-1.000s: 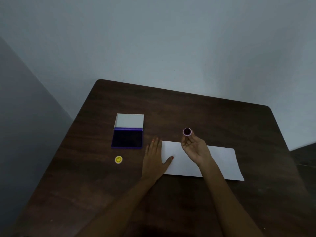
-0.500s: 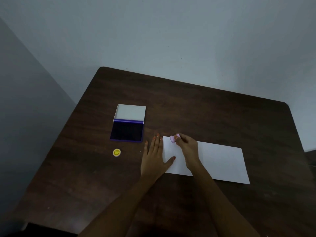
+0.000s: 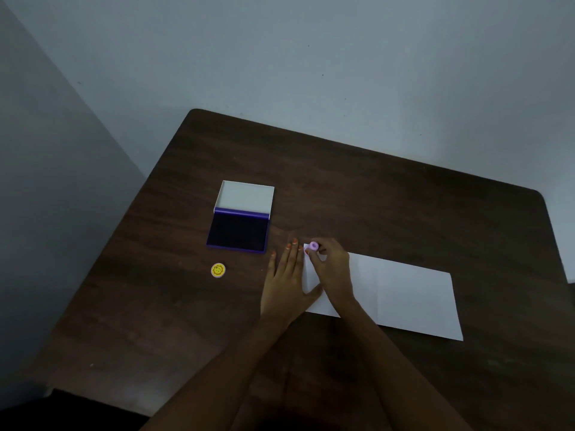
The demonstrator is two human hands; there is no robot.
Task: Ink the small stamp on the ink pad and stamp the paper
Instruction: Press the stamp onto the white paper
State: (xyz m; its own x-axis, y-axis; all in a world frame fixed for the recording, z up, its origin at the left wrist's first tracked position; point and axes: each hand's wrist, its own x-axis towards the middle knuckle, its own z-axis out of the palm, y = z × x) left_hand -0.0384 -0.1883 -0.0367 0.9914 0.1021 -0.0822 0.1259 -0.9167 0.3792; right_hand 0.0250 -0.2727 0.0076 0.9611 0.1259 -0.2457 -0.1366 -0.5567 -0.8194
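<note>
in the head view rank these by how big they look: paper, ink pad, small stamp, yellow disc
Largest to smallest:
1. paper
2. ink pad, lid open
3. yellow disc
4. small stamp, partly hidden in the right hand, so its rank below the disc is unsure

Two bare forearms enter from the lower edge of the view — no sleeves, cuffs or coverings are visible on either. The left hand (image 3: 287, 283) carries orange-red polish on the visible fingernails. The right hand (image 3: 334, 272) shows the same polish on one visible nail. Rings, bands or watches cannot be made out in the dim light.
</note>
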